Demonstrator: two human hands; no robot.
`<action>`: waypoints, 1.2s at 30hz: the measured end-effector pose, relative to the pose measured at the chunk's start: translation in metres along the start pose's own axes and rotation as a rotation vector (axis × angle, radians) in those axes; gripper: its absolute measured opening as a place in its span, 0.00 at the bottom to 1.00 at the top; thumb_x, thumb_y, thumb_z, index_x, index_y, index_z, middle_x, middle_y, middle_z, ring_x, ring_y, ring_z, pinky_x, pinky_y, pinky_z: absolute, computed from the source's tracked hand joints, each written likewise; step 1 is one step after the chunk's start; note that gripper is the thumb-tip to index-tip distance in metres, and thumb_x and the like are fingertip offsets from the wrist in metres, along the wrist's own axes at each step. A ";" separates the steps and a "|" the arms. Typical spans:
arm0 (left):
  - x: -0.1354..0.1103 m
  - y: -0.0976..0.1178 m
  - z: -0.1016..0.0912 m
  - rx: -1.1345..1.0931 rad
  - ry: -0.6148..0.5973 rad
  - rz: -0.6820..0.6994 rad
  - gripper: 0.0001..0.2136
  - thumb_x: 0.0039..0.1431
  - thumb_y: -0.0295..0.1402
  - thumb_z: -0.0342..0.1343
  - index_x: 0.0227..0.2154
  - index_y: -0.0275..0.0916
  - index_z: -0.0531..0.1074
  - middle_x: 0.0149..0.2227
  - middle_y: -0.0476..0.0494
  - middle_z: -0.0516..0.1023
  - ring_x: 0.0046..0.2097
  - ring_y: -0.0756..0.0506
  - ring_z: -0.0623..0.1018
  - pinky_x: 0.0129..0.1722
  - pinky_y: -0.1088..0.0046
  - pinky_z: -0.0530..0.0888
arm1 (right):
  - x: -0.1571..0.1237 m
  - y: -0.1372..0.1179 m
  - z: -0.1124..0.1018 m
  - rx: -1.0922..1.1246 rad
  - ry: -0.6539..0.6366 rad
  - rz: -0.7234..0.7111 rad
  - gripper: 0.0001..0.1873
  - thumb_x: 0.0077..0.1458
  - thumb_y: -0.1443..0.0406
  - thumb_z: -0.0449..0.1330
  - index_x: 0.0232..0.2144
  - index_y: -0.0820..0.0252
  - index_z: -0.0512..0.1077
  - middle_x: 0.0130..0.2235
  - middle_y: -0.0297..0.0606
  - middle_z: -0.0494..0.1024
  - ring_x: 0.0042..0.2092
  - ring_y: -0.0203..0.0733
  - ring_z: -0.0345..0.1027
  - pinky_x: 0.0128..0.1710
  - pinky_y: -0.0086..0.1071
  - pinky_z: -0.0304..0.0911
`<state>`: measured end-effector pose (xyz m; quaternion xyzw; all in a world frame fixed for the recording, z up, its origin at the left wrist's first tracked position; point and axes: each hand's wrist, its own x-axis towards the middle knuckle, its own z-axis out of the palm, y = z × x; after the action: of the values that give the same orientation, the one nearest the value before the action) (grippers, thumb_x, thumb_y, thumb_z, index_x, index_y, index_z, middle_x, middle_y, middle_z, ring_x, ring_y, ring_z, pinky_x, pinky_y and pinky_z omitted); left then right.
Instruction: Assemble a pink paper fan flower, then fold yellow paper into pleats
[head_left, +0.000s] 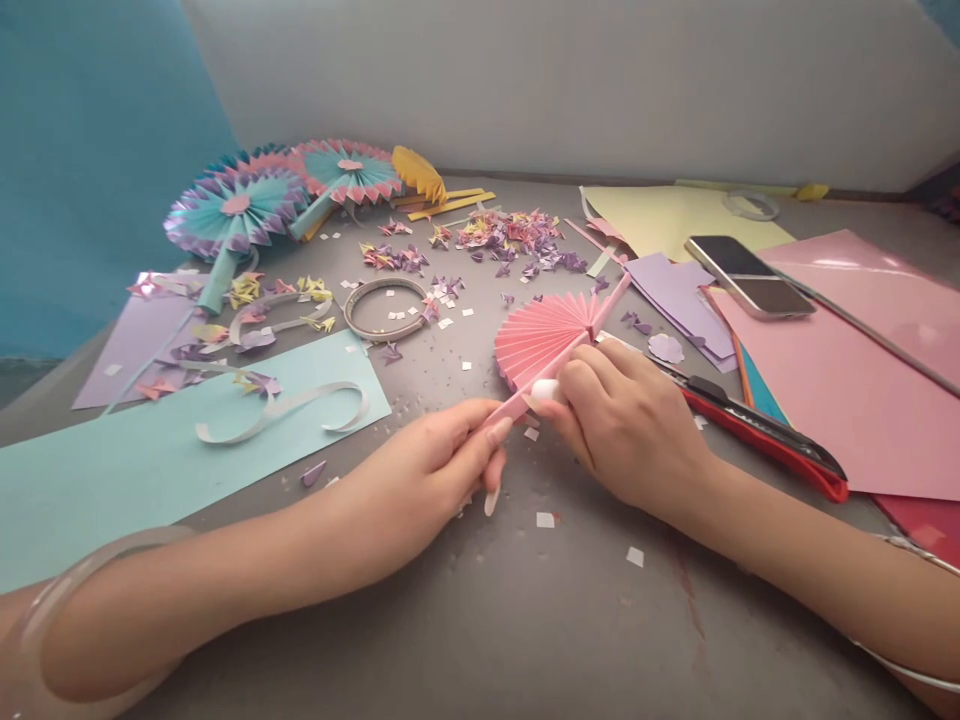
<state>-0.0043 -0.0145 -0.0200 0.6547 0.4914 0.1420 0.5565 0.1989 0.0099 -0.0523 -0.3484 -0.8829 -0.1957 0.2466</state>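
Note:
A pink pleated paper fan [541, 335] lies half-spread on the grey table, with a pink paper stick [517, 400] running down from it. My left hand [427, 470] pinches the lower end of the stick between thumb and fingers. My right hand [622, 430] wraps around the stick nearer the fan and holds a small white object [546, 390] against it. The white object is partly hidden by my fingers, so I cannot tell what it is.
A red and black box cutter [757, 432] lies beside my right hand, with pink sheets [847, 370] and a phone [750, 277] beyond. A pale blue sheet [165, 470], a round hoop [386, 308], paper scraps [510, 240] and finished paper fans [236, 210] spread left and ahead.

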 end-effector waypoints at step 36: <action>0.001 -0.009 0.006 0.003 -0.135 0.153 0.12 0.72 0.36 0.37 0.33 0.41 0.61 0.30 0.54 0.63 0.29 0.52 0.63 0.31 0.76 0.63 | 0.005 -0.008 0.002 -0.008 0.017 -0.024 0.20 0.68 0.60 0.46 0.26 0.61 0.68 0.27 0.41 0.71 0.32 0.45 0.54 0.32 0.35 0.51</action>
<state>-0.0040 -0.0178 -0.0301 0.6992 0.4015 0.1391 0.5750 0.1895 0.0076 -0.0524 -0.3372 -0.8841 -0.2050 0.2503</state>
